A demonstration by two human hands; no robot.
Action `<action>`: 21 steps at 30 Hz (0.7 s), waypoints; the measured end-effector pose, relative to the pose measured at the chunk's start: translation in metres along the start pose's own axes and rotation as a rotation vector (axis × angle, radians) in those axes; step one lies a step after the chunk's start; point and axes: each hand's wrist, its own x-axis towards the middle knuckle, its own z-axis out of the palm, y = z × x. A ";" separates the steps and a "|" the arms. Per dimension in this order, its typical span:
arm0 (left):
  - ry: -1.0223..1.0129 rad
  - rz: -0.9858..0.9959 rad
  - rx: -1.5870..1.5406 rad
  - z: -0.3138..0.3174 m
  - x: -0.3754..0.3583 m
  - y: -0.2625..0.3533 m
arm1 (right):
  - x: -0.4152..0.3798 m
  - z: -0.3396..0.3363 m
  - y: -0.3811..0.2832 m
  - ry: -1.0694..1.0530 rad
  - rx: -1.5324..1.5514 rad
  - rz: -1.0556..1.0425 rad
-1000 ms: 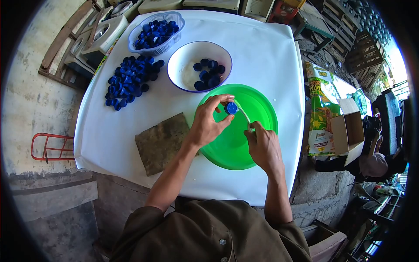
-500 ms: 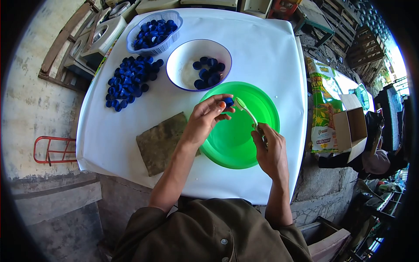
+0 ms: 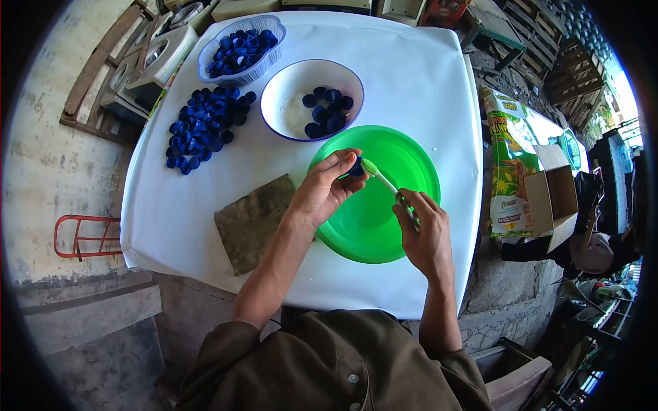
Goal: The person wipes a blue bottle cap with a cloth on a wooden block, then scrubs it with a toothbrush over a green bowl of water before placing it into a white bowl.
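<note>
Over a green basin [image 3: 384, 226], my left hand [image 3: 327, 188] holds a blue cap [image 3: 356, 166] between thumb and fingers. My right hand [image 3: 426, 229] grips a toothbrush [image 3: 387, 182] by its handle, and the brush head is at the cap. Behind the basin, a white bowl with a blue rim [image 3: 281, 85] holds several blue caps [image 3: 336, 123]. A pile of loose blue caps [image 3: 199, 130] lies to the left on the white table cover [image 3: 411, 75]. More caps fill a pale blue basket [image 3: 255, 67] at the back left.
A brown, worn board [image 3: 252, 222] lies left of the basin, partly behind my left forearm. Off the table to the right are a cardboard box [image 3: 550, 198], a green and yellow sack [image 3: 507, 171] and another person [image 3: 593, 253]. A red metal frame [image 3: 86, 236] is at the left wall.
The brush head has come down and left against the cap. My left fingers have turned a little around the cap.
</note>
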 end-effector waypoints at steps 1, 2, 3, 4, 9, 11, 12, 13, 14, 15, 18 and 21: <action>-0.018 -0.016 0.015 -0.001 0.001 0.000 | 0.001 0.001 0.002 0.014 -0.013 -0.010; -0.035 -0.033 0.029 -0.004 0.002 0.000 | 0.002 0.003 0.003 0.027 -0.026 -0.019; -0.051 -0.049 0.043 -0.006 0.003 -0.001 | 0.002 0.006 0.005 0.039 -0.029 -0.031; -0.057 -0.031 0.053 -0.009 0.004 -0.001 | 0.001 0.010 0.007 0.052 -0.032 -0.043; -0.030 0.028 0.088 -0.013 0.008 -0.005 | -0.002 0.008 0.004 -0.022 -0.016 -0.047; -0.030 0.026 0.083 -0.010 0.006 -0.004 | 0.001 0.004 0.007 -0.028 -0.005 -0.053; -0.032 0.025 0.081 -0.008 0.006 -0.003 | 0.003 0.005 0.006 0.016 -0.031 -0.043; -0.028 0.030 0.083 -0.008 0.006 -0.004 | 0.002 0.008 0.006 0.018 -0.040 -0.044; -0.023 0.037 0.085 -0.009 0.007 -0.004 | 0.001 0.011 0.006 0.019 -0.049 -0.046; -0.017 0.045 0.087 -0.011 0.007 -0.003 | 0.000 0.015 0.007 0.018 -0.057 -0.050; -0.017 0.069 0.126 -0.012 0.007 -0.006 | -0.001 0.014 0.009 -0.010 0.050 -0.063; -0.041 0.041 0.144 -0.011 0.007 -0.007 | -0.002 0.015 0.007 0.003 0.035 -0.036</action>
